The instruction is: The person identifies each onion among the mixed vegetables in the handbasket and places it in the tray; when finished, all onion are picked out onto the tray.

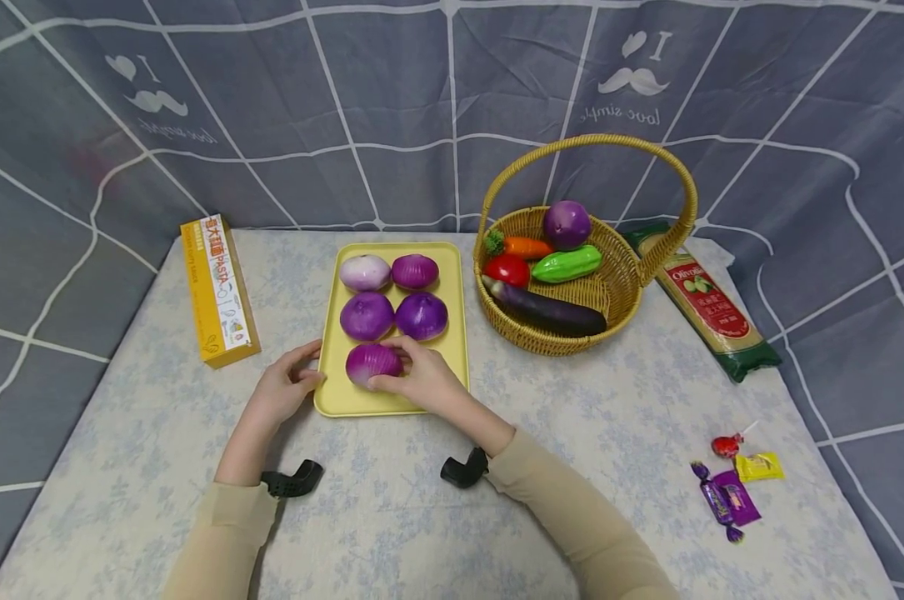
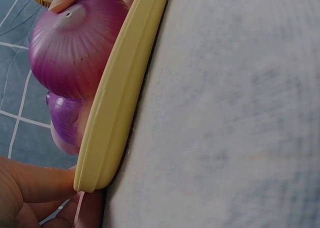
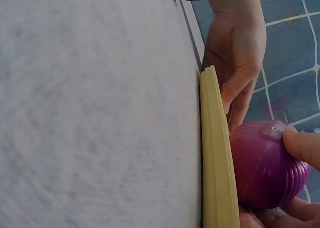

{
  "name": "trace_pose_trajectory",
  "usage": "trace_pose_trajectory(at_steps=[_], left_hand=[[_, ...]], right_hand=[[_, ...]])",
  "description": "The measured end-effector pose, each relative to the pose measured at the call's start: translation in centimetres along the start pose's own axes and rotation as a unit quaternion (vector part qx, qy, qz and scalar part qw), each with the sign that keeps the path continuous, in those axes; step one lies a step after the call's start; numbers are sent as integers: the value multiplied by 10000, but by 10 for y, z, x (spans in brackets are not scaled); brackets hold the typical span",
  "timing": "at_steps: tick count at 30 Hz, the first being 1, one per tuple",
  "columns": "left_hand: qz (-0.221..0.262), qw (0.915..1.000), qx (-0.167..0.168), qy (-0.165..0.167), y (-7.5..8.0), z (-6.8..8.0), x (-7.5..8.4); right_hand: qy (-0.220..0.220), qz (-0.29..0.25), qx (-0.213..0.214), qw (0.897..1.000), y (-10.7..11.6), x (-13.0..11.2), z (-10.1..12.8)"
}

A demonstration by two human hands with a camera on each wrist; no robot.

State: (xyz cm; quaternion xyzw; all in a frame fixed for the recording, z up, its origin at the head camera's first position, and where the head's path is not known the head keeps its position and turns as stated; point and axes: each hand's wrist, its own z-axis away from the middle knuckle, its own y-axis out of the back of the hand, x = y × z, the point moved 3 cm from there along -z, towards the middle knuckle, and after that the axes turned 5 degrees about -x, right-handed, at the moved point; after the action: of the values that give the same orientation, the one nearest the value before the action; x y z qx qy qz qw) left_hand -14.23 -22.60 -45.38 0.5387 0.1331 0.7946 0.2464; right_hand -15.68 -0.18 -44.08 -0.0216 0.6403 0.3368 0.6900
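A yellow tray (image 1: 457,333) lies in the middle of the table with several purple onions on it. My right hand (image 1: 420,377) grips the nearest onion (image 1: 372,362) at the tray's front, fingers curled over it. That onion (image 3: 262,165) fills the right wrist view beside the tray rim (image 3: 216,153). My left hand (image 1: 287,385) holds the tray's left front corner. In the left wrist view the tray edge (image 2: 117,103) shows with the onion (image 2: 75,43) above it and my left fingers (image 2: 35,180) at the corner.
A wicker basket (image 1: 616,287) with toy vegetables stands right of the tray. A yellow pasta box (image 1: 217,287) lies to the left, a green packet (image 1: 710,304) to the far right. Wrapped sweets (image 1: 732,483) lie near the right front.
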Motion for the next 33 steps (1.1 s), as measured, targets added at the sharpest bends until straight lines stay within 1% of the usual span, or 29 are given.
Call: trace_pose_trajectory(at_steps=[2,6,11,17,25,29,33], left_hand=[[-15,10000,10,8,0,0,0],[-25,10000,3,-4,0,0,0],[-41,10000,23,-31,0,0,-1],[-75,9999,41,-67,1,0,-1],[-45,10000,30,-7,0,-1,0],[-31,10000,15,-36,0,-1,-1],[-22,10000,0,-80,1,-1,-2]], right_hand=[[-1,109,4,9999,0,1,-2],[-37,153,-33,9999,-1,1,-5],[-157,72,-53,9998,-1,1,-6],[-164,36,-44,9998,-2,1,-7],[-175,14,-14,9998,-1,0,-8],[-74,19,44,10000,1,-3,-6],[124,299,270,9991,8,-11,1]])
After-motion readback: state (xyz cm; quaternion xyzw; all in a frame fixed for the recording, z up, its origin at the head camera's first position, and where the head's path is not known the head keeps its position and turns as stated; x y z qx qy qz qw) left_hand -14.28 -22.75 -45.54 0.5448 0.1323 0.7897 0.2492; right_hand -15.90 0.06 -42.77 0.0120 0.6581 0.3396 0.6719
